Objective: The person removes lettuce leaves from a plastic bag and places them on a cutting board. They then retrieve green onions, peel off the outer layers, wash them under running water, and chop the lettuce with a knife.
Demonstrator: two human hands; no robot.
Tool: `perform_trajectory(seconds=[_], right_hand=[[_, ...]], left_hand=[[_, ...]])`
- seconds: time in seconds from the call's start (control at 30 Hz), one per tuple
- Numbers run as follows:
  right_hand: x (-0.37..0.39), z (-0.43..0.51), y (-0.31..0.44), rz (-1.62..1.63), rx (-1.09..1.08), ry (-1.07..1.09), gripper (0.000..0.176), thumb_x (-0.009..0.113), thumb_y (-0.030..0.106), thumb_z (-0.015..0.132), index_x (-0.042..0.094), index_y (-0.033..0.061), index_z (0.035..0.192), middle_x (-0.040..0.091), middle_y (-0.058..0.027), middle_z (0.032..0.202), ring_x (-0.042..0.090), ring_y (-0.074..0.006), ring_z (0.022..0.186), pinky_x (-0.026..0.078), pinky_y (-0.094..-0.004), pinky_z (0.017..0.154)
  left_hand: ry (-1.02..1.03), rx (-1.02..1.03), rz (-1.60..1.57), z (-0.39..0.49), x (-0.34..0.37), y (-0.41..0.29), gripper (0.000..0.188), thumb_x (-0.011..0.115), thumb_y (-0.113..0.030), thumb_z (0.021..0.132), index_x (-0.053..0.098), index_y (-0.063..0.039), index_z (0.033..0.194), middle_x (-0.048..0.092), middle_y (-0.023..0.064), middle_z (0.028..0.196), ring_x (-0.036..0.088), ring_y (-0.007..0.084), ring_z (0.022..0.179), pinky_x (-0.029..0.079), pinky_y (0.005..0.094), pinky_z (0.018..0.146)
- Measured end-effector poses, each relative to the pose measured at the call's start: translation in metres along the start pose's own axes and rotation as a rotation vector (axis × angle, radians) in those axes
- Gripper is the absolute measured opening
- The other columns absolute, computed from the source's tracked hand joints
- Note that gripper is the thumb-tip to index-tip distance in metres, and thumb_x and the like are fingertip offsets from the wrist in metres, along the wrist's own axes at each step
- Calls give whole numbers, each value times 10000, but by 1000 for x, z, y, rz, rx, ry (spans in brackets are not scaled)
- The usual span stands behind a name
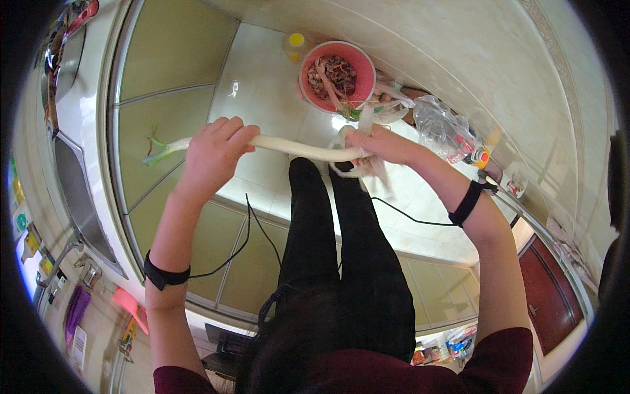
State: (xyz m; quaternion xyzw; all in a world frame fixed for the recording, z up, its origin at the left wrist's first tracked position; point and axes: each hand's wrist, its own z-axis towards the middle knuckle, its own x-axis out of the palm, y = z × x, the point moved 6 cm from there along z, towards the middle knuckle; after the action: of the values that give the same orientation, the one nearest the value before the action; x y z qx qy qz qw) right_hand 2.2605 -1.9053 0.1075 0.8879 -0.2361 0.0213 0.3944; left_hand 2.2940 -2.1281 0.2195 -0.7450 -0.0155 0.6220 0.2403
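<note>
A long white leek stalk (295, 147) stretches sideways between my two hands, above the floor. My left hand (216, 152) wraps around it near its left end, where green leaf stubs (158, 151) stick out past the fist. At the other end, the fingers of my right hand (386, 143) close on the stalk. A thin, translucent plastic bag (376, 175) hangs around that hand and covers part of the stalk's right end. Beyond the hands stands a pink bucket (366, 54) with dark scraps (339, 74) and pale stalk peelings in it.
A bottle with a yellow cap (296, 40) stands beside the bucket. Crumpled clear plastic (438, 123) and an orange-capped bottle (481, 156) lie along the tiled wall. To the left run cabinets (167, 54) and a counter with a sink (81, 197). Black cables trail from both wrist straps.
</note>
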Motion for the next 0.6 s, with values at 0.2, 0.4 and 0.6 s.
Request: perform_trajectory(seconds=[0.2,0.4,0.6], right_hand=[[8,1,-30,354,165,-305,470,435,487,848,554,32,834,543,-24,738,474,-104,616,390,-237,561],[-61,83,-86,623,12,-1056,341,468,286,793,551,-40,852,580,-201,759,551,-234,743,403,-366,671],[-55,160,-101,518,217,-975,387,405,294,824,517,-19,1021,571,-203,893,557,-309,856,426,-406,749]], left_hand=[[61,-57,-82,1,16,13,152,555,-172,761,525,-85,881,511,63,753,523,238,721,429,361,610],[174,-462,-78,5,73,-18,155,405,-226,879,445,-77,860,556,110,752,574,297,696,448,419,572],[212,-737,-18,2,67,-48,165,463,-243,844,457,-80,817,572,97,711,589,278,593,468,393,511]])
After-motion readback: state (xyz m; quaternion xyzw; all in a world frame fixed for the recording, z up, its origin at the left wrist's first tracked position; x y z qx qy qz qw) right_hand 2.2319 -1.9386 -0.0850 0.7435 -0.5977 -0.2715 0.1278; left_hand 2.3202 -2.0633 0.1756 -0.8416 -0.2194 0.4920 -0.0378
